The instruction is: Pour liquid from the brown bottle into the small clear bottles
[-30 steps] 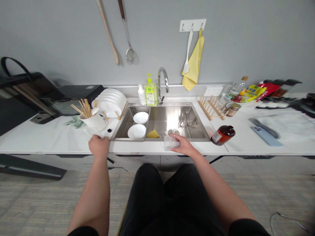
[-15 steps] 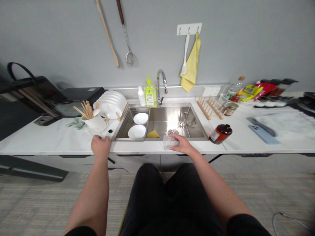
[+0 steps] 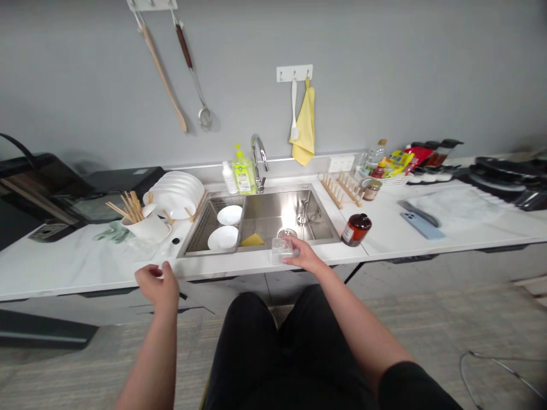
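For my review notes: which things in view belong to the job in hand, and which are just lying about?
Part of the work, judging by the hands:
clear container, held in the right hand
sink, just beyond the container, likely

Apparently just lying about:
blue phone
brown bottle
white mug of chopsticks
hanging yellow cloth

The container (image 3: pixel 281 250), lower centre, is transparent and smooth; whether plastic or glass cannot be determined. The sink (image 3: pixel 267 210) is metal, satin-finished; the tap (image 3: pixel 256 168) is polished metal. The bowls (image 3: pixel 223 238) are glossy. Upper left, the spoon (image 3: pixel 164 77) is matt wood. Upper centre, the towel (image 3: pixel 304 131) is matt cloth.
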{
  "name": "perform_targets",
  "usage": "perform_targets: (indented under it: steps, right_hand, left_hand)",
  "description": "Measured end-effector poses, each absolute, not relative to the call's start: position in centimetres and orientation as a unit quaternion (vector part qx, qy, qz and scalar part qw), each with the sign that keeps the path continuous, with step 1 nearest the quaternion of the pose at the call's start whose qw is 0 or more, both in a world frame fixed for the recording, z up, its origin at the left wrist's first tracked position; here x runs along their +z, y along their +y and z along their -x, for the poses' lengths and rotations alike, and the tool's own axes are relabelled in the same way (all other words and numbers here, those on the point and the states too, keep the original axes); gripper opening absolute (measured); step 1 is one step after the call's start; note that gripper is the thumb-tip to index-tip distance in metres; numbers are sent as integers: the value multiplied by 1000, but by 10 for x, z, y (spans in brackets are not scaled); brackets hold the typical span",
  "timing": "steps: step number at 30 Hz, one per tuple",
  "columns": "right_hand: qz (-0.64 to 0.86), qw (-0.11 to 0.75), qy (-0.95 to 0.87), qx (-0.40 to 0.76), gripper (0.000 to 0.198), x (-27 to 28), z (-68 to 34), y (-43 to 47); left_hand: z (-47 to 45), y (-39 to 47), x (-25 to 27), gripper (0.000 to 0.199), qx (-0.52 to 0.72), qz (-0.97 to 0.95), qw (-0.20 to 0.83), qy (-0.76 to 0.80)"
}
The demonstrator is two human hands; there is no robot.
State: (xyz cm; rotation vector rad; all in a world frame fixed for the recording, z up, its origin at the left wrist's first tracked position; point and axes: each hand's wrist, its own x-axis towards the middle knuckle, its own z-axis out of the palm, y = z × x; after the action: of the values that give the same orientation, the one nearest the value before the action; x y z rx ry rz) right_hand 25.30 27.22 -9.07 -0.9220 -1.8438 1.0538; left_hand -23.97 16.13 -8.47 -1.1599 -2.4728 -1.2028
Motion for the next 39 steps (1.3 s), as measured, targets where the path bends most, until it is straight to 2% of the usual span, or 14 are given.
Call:
perform_targets:
  steps: [2,6,11,19,22,24,27,32,35,39]
  right_hand:
    - [359,414,-722,422,94,-90,-271,249]
    - [385,425,-709,410,95,-93,-330,192]
    - [462,422,-689,365,90,-99,-414,146]
    - [576,478,-611,256,79,-102,-526,143]
    - [606,480,-597,216,76,-102,-553,143]
    - [614,484,-589,206,75,-103,-564,141]
    - [617,485,-585,205,76,-107,-573,136]
    - [627,493,-568,204,76,-113,-578,129]
    - [622,496,-569,210,77,-113,-576,125]
    - [616,482,-582,223,78,-111,-565,120]
  left_hand:
    - [199,150,-86,28,-448,423,85,-783]
    - [102,155,-84,30,-474,573,-20,-668]
    - [-25,213,-80,40,-500,688,-149,-504]
    - [-229,309,-82,103,-453,689,-404,-396]
    - [-282,331,-82,130,-428,641,-498,-397]
    - [-305,340,-81,139,-412,631,-530,-389]
    - [-322,347,-80,130,-407,659,-510,-373]
    - [-327,341,-76,85,-389,696,-451,-401]
    - [-319,326,-73,82,-392,703,-441,-396]
    - [-284,300,-64,91,-399,699,-446,-392]
